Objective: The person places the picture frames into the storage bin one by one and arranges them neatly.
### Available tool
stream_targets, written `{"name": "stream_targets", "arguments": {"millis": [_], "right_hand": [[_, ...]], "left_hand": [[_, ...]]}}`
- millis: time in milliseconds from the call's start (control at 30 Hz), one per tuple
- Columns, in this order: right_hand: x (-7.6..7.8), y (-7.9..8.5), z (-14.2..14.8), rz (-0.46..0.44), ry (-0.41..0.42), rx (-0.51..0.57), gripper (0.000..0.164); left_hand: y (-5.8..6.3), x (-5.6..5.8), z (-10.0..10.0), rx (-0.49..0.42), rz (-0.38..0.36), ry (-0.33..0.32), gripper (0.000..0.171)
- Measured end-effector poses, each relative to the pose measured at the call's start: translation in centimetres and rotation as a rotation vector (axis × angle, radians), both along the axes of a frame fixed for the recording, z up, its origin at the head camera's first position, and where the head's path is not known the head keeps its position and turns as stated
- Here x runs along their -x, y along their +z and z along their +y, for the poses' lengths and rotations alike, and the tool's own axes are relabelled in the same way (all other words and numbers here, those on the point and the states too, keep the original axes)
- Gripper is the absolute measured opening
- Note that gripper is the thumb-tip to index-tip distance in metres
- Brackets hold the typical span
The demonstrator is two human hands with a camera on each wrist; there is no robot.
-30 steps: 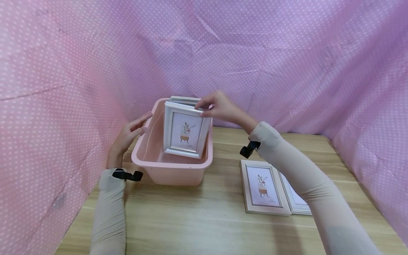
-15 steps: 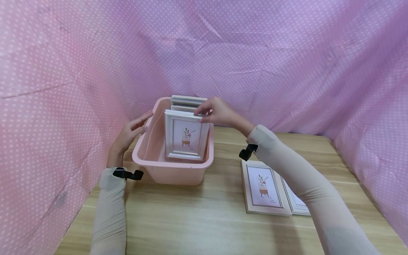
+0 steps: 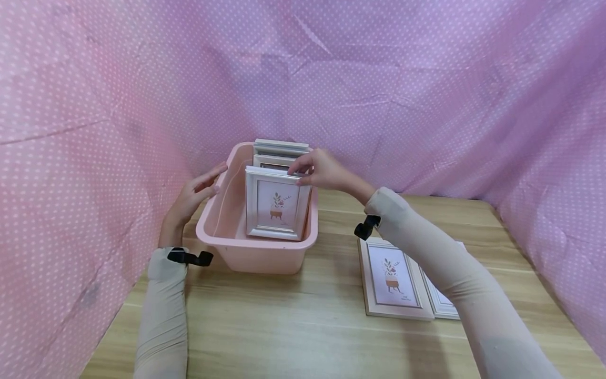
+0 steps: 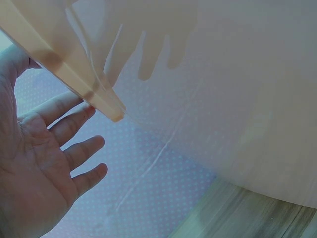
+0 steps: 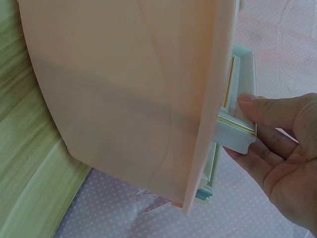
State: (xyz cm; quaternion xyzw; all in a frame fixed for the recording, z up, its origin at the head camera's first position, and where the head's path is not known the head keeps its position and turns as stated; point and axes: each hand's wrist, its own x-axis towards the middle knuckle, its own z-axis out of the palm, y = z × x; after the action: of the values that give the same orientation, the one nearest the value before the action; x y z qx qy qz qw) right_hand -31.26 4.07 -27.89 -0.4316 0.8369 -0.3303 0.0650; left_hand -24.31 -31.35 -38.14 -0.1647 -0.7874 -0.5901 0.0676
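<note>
My right hand (image 3: 322,169) pinches the top edge of a white picture frame (image 3: 253,205) near its right corner. That frame stands upright inside a pink plastic basin (image 3: 265,258), its potted-plant print facing me. Several more picture frames (image 3: 280,145) stand behind it in the basin. In the right wrist view the thumb (image 5: 262,109) lies on the face of the picture frame and the fingers are behind it. At the basin's left rim, my left hand (image 3: 187,202) touches the edge with its fingers extended. The left wrist view has the fingertips (image 4: 89,110) against the rim.
On the wooden table (image 3: 284,326), right of the basin, lies a cream picture frame (image 3: 371,295) face up. A second white frame (image 3: 440,297) lies beside it, partly hidden by my right forearm. Pink dotted cloth (image 3: 331,95) encloses the back and sides.
My right hand has brought the held picture frame slightly lower and toward me, apart from those behind, which show more now. The left hand stays at the rim.
</note>
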Motion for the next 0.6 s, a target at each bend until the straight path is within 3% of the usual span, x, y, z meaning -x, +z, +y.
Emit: {"name": "stream_targets", "arguments": {"millis": [600], "right_hand": [[0.52, -0.69, 0.85, -0.018, -0.012, 0.026, 0.025]], "left_hand": [[-0.29, 0.18, -0.01, -0.046, 0.029, -0.032, 0.051]]}}
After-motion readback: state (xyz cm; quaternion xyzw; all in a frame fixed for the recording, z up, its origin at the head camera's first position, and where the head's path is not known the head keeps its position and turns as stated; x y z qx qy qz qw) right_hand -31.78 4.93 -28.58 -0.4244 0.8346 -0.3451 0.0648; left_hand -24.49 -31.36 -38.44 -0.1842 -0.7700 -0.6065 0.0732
